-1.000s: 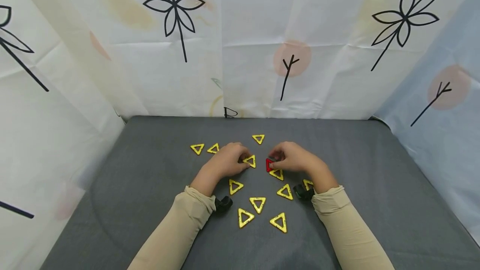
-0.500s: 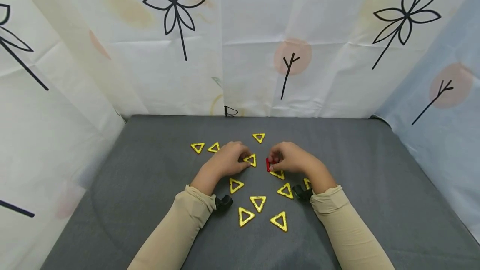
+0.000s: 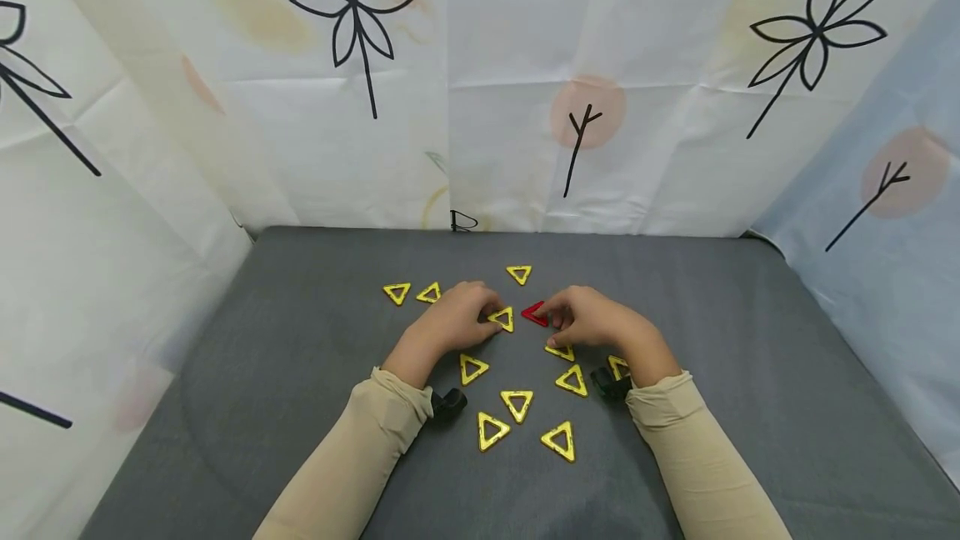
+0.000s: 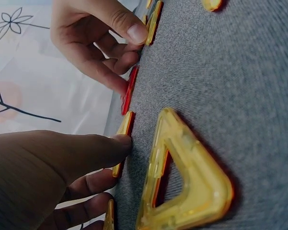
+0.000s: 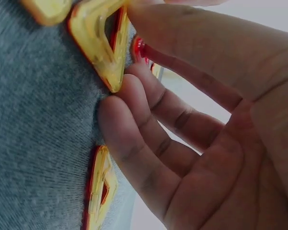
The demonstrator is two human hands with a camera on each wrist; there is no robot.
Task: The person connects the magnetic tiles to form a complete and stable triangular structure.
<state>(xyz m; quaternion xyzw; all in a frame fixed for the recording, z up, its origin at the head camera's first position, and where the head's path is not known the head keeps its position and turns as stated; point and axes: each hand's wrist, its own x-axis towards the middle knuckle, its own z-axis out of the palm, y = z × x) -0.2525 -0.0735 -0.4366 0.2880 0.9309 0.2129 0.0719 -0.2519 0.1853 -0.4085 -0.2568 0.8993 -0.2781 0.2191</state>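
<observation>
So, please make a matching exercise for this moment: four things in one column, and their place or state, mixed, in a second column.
Things:
1. red triangle
2. left hand
3. right hand
4. farthest yellow triangle

Place or state:
a. lies alone near the back of the grey mat, untouched
b. rests its fingers on a yellow triangle
c. lies on the mat between the two hands
d. touches the red piece with its fingertips

Pairs: 1-c, 2-b, 3-d, 4-a

Both arms in beige sleeves reached forward, left hand [image 3: 455, 323] knuckles up with fingers curled, right hand [image 3: 588, 319] fingers bent, fingertips pinching.
</observation>
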